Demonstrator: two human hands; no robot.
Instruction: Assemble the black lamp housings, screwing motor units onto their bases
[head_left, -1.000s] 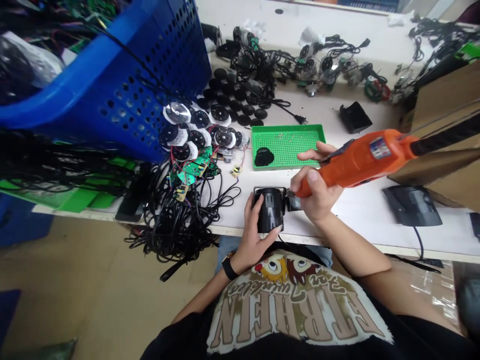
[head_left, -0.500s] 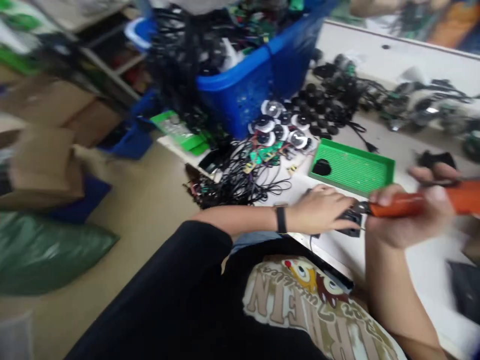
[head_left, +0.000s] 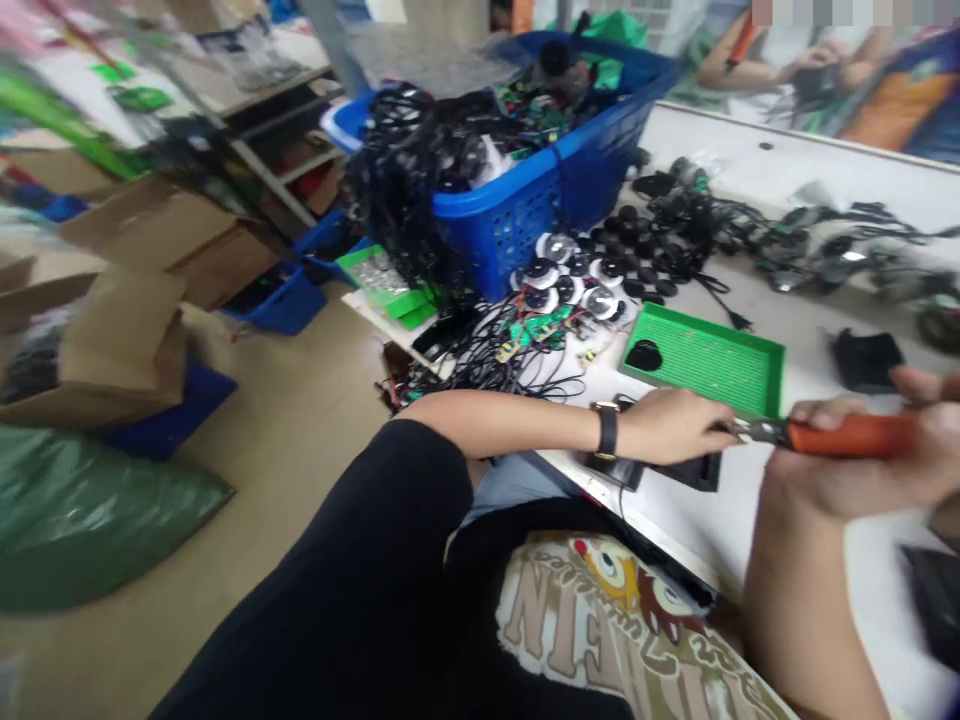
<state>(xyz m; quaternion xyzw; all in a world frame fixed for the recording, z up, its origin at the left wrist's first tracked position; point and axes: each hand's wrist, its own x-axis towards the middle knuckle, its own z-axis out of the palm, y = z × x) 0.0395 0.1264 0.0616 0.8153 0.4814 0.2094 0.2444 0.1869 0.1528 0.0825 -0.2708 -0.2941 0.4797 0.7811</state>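
Tool [head_left: 844,437] sits gripped in right hand [head_left: 885,478], left hand [head_left: 670,425] curled near its tip (hold unclear) — steady alignment helps.

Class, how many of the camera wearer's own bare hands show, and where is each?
2. The left bare hand is over a black plastic housing; the right bare hand holds an orange, rod-shaped power tool near the picture's right edge. None hidden.

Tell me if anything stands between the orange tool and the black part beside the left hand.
The left hand does: its fingers are at the metal tip of the orange tool, and it partly covers the black part. Nothing else visible intervenes; whether tip and part touch, I cannot tell.
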